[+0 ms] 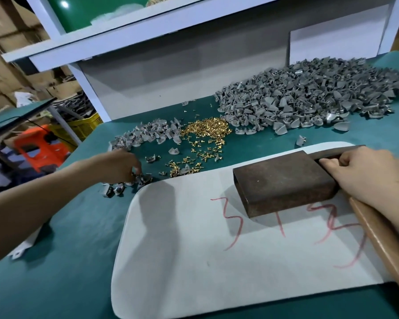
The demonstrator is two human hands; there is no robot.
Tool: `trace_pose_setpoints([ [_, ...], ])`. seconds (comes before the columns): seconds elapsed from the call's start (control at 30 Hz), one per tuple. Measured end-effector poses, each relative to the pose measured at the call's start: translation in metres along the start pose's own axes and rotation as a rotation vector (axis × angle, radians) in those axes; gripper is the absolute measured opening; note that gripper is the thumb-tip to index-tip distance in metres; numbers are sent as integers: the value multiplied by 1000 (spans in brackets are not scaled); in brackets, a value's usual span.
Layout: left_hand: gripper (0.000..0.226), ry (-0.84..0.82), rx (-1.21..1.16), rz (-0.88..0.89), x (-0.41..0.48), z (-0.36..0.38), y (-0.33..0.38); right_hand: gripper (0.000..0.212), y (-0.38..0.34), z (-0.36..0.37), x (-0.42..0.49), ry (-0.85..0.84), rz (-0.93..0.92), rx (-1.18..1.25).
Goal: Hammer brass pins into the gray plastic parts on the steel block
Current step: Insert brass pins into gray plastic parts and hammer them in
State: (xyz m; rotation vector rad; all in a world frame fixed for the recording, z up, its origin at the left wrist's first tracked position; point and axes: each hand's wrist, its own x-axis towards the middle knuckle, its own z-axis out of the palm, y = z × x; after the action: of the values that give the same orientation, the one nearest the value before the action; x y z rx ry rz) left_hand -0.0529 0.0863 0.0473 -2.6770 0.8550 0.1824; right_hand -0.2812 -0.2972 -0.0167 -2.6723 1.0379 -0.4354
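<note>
- The steel block point(283, 180), brown with rust, is lying flat on a white mat point(194, 261) right of centre in the frame. No part is sitting on its top face.
- The block's long axis is running roughly left to right, rising a little toward the right of the frame, and one long side wall is facing the viewer.
- The right hand point(366, 178) is resting against the block's right end. Its fingers are curling round a hammer point(382, 245) close to the head.
- The hammer's wooden handle is running from the lower right edge of the frame up and left to that hand. The dark head is lying along the block's far right corner, pointing to the upper right.
- The left hand point(122, 165) is reaching out at centre left, well apart from the block, with its fingertips down among a small cluster of gray plastic parts point(124, 187) just off the mat's upper left corner. Motion blur is hiding whether it is pinching anything.
- The brass pins point(205, 127) are lying in a loose pile on the green worktop point(55, 226) above the mat, between the two hands, and are scattering down toward the left hand.
- A smaller heap of gray parts point(148, 134) is touching the pile's left side, and a large heap point(309, 95) is filling the upper right of the frame.
- Red scrawl point(235, 222) is showing on the mat below the block.
</note>
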Motion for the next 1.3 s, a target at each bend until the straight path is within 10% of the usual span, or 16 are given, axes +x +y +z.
trace_pose_setpoints([
  [0.6,7,86,-129,69,10,-12,32,50,-3,-3,-2,-27,-1,16],
  [0.77,13,313,-594,166,7,-49,84,37,-10,-5,-7,111,-32,-6],
  [0.93,15,390,-1044,397,0,-63,187,14,-37,-23,-35,502,-458,512],
  [1.3,13,524,-1348,451,-3,-32,248,20,-45,-18,-41,150,-515,718],
])
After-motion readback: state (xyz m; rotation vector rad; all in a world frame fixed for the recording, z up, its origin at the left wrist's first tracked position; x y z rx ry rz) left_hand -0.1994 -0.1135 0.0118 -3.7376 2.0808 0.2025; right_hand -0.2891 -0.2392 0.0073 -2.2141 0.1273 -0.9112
